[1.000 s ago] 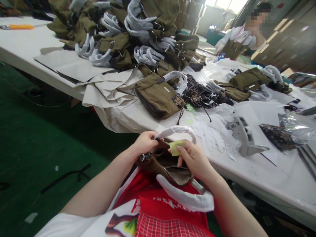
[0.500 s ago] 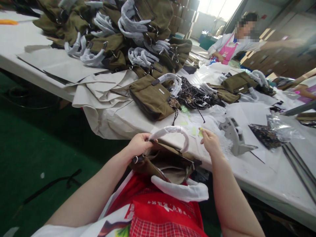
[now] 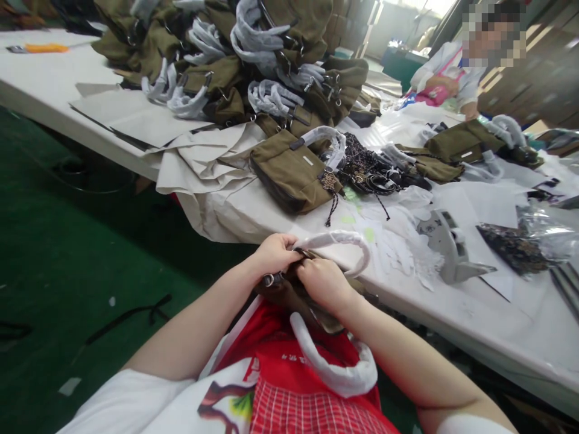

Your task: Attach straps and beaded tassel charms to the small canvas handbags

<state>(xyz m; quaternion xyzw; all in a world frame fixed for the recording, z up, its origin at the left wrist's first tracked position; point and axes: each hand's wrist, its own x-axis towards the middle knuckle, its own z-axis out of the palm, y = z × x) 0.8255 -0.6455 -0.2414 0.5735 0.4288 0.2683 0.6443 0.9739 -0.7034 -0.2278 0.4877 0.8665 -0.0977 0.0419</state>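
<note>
An olive-brown handbag (image 3: pixel 286 290) rests against my red apron. Its two curved handles are wrapped in white: the far handle (image 3: pixel 337 239) arches above the opening, and the near handle (image 3: pixel 335 371) hangs over the apron. My left hand (image 3: pixel 277 253) pinches the bag's upper rim by the base of the far handle. Right beside it, my right hand (image 3: pixel 323 282) is closed at the opening, its fingertips hidden against the fabric. My wrist and forearm cover most of the opening. Beyond the bag, a yellow-green sticker (image 3: pixel 369 234) lies on the white table (image 3: pixel 402 274).
Another olive handbag (image 3: pixel 294 172) lies just beyond, with dark patterned straps (image 3: pixel 368 166) beside it. A heap of olive bags (image 3: pixel 217 78) stands at the back left. A grey tape dispenser (image 3: pixel 447 253) sits to the right. Across the table is a person (image 3: pixel 446 78) in a pink apron.
My right hand has left the yellow-green sticker on the table and come to the bag's opening beside my left hand. The person opposite has drawn in an outstretched arm.
</note>
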